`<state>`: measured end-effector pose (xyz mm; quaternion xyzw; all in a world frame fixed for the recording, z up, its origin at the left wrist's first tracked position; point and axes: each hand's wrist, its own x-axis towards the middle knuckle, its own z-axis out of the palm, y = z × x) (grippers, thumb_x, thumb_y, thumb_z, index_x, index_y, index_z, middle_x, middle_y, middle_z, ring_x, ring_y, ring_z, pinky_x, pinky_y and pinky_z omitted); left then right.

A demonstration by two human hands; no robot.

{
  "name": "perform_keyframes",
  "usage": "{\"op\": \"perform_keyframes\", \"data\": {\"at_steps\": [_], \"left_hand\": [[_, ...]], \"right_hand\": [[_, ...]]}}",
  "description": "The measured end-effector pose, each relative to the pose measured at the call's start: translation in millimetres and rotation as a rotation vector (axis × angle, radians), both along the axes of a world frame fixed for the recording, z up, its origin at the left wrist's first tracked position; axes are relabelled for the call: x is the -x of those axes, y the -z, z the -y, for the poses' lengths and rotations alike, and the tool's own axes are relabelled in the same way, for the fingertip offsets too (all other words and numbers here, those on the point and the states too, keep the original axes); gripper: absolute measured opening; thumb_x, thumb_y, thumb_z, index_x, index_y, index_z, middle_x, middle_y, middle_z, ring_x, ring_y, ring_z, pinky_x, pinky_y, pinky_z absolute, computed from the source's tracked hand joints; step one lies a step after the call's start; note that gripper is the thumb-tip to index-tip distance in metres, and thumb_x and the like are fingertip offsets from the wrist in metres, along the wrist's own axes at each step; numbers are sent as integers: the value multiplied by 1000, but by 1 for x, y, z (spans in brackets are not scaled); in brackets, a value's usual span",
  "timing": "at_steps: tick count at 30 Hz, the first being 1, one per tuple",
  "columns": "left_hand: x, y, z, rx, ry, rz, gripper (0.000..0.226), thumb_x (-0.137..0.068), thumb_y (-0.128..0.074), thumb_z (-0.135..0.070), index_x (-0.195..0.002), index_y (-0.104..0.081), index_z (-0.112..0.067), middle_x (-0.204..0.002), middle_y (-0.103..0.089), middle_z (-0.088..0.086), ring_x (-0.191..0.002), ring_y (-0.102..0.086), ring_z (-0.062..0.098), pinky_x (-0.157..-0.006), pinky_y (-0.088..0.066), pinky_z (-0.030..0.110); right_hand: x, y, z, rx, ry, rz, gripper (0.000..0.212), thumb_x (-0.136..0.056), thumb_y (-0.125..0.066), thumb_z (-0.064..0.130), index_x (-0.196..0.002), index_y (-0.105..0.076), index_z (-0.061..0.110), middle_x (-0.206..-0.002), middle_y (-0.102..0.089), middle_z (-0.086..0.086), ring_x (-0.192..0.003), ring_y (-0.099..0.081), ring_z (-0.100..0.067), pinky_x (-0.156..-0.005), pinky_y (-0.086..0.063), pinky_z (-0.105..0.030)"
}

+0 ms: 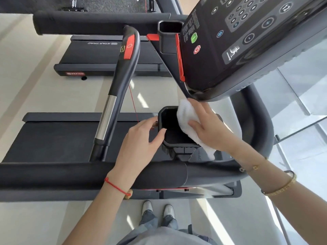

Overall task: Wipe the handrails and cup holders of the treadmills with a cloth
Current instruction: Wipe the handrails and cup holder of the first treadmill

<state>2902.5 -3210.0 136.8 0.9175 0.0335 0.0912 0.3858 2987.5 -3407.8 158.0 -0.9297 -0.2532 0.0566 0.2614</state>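
while your right hand [210, 126] presses the white cloth [187, 117] against the right rim of the near cup holder [169, 124], its fingers lie spread and nearly straight over the fabric, the thumb reaching toward the console [247, 43] above. the cloth is bunched, draped over that rim, and a tail of it hangs down beside the holder's outer wall. your left hand [141, 138] steadies the same cup holder from the opposite side: fingers loosely curled at the left rim, the thumb tip resting on the rim's near edge; no cloth in it. the holder sits just below the console's lower corner, above the padded front handrail [70, 175] that your left forearm crosses. a curved side handrail [115, 89] with a red stop panel and a chrome section rises left of the holder. a second cup holder [169, 36] stands at the console's far side, apart from both hands.
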Motion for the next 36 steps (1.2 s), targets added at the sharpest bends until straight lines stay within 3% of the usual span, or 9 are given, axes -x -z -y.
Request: {"op": "perform_keyframes", "data": {"at_steps": [3,6,11,14,20,25,28,33,36], "left_hand": [[-1,1,0,-4,14,4,43,-93,-52,-42,-133,-57,-28,-110,-67,-12,-105,-60,3,-94,-52,30],[-2,1,0,-4,24,9,41,-94,-53,-41,-132,-58,-27,-108,-67,-11,-104,-61,5,-93,-53,32],[-2,2,0,-8,25,28,39,-93,-53,-41,-130,-59,-28,-105,-67,-12,-101,-61,2,-92,-52,27],[-2,3,0,-13,26,26,40,-93,-53,-41,-130,-59,-28,-105,-67,-13,-101,-61,2,-91,-52,25],[-3,5,0,2,20,54,37,-93,-55,-39,-127,-61,-26,-103,-68,-12,-98,-62,3,-89,-53,28],[-3,5,0,1,16,57,35,-93,-56,-38,-126,-62,-28,-102,-68,-12,-97,-62,4,-89,-53,28],[-3,5,0,3,14,55,36,-93,-56,-39,-127,-61,-29,-102,-68,-12,-97,-62,3,-90,-52,26],[-3,5,1,3,13,67,34,-92,-55,-40,-123,-62,-27,-102,-69,-12,-96,-63,2,-89,-54,29],[-4,5,1,0,4,77,30,-92,-56,-38,-120,-63,-28,-100,-69,-11,-94,-63,1,-89,-55,30]], "right_hand": [[18,5,10,-95,167,-138,62,-98,-48,20,-151,-15,17,-138,-36,-9,-105,-36,-16,-72,-21,-14],[26,8,12,-71,208,-148,49,-97,-49,25,-140,-27,16,-118,-37,-2,-100,-39,-18,-67,-21,-19],[-8,-3,-7,-56,244,-183,48,-100,-46,21,-143,-29,7,-137,-43,-14,-120,-46,-31,-80,-27,-23],[2,-1,-4,-80,270,-202,51,-99,-48,23,-142,-29,5,-125,-48,-10,-115,-49,-31,-78,-27,-23],[44,9,13,-104,327,-258,22,-97,-49,30,-100,-32,18,-78,-37,13,-68,-41,-4,-55,-35,-14],[14,-5,1,7,316,-310,23,-99,-46,30,-110,-36,12,-86,-42,3,-87,-44,-21,-56,-23,-23],[3,-9,-5,-24,323,-255,44,-99,-49,25,-130,-37,-3,-117,-54,-18,-105,-51,-29,-66,-22,-19],[38,3,10,-132,290,-282,38,-98,-50,32,-127,-40,11,-103,-52,-1,-88,-48,-18,-70,-36,-23],[34,5,8,-65,241,-219,24,-98,-49,29,-113,-34,17,-104,-46,-4,-88,-47,-22,-70,-31,-14]]}}
